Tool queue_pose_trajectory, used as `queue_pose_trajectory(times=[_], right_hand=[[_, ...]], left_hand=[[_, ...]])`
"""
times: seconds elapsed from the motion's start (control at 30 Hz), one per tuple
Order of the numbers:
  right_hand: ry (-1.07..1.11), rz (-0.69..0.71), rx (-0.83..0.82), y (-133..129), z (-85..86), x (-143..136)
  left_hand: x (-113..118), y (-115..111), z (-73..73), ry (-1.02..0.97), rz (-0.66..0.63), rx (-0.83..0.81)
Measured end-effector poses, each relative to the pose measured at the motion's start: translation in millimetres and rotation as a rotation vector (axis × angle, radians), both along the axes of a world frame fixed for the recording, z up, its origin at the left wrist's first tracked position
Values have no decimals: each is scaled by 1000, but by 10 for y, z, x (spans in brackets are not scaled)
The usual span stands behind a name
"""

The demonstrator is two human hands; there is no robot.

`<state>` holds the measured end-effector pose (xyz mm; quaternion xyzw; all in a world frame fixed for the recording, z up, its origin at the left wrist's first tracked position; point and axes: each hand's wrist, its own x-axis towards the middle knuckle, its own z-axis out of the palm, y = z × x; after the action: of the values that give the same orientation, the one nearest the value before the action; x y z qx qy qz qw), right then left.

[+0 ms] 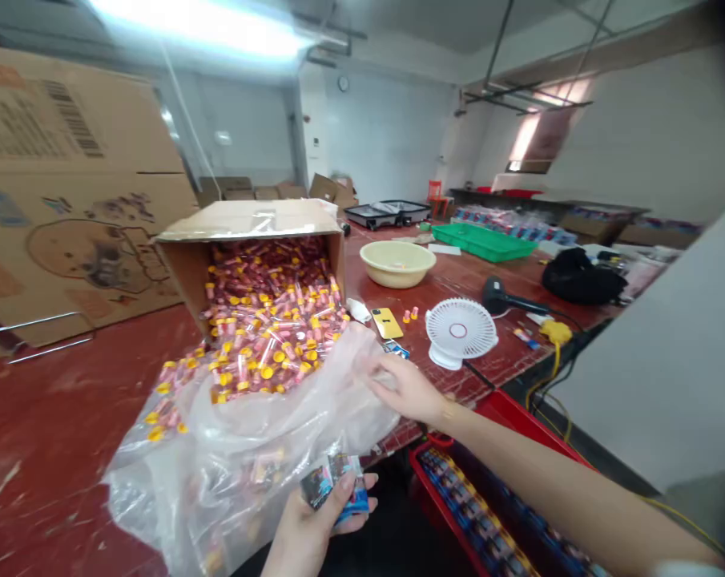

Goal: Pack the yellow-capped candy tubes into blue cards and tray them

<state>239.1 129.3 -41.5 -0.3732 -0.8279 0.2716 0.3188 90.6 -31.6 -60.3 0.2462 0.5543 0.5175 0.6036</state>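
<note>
At the lower middle, my left hand is closed around a few small printed packets, black and blue, with the thumb on top. My right hand reaches in from the right, its fingers closed on the edge of a clear plastic bag. That bag spills from a cardboard box lying on its side, mouth toward me. Many small pink tubes with yellow caps fill the box and the bag. Some tubes lie outside at the left. My right fingertips are partly lost against the plastic.
The red table also bears a cream basin, yellow phone, white fan, green tray and black scanner. Below the edge stands a red crate with rows of packets. A large carton stands left.
</note>
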Motion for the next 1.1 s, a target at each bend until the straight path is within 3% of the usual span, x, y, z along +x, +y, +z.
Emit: queue_pose_trajectory(times=[0.07,0.13,0.2,0.27,0.37,0.47,0.67,0.77,0.87,0.97,1.1], right_hand=[[-5,-14,-26,338,60,-696],[-2,-87,-70,597,40,-1219],[14,-164,-139,759,-17,-1536],[42,-206,-216,825,-78,-1644],[118,-203,-310,751,-126,-1483],[207,-148,-386,449,-87,-1104],[576,215,-535,-420,33,-457],[578,279,-516,-629,63,-374],[534,346,-493,-666,97,-388],[515,416,-644,-641,81,-425],[560,400,-863,-691,-89,-447]], left_hand=[[-104,-25,-18,13,59,24],[-202,-37,-48,41,112,47],[-286,-48,-72,77,156,56],[-348,-64,-82,104,179,55],[-395,-87,-87,88,175,51],[-399,-85,-100,18,168,48],[-318,-47,-121,41,221,82],[-276,-39,-118,54,232,103],[-260,-38,-101,90,191,102],[-256,-48,-65,89,164,106],[-221,-66,3,-61,100,97]])
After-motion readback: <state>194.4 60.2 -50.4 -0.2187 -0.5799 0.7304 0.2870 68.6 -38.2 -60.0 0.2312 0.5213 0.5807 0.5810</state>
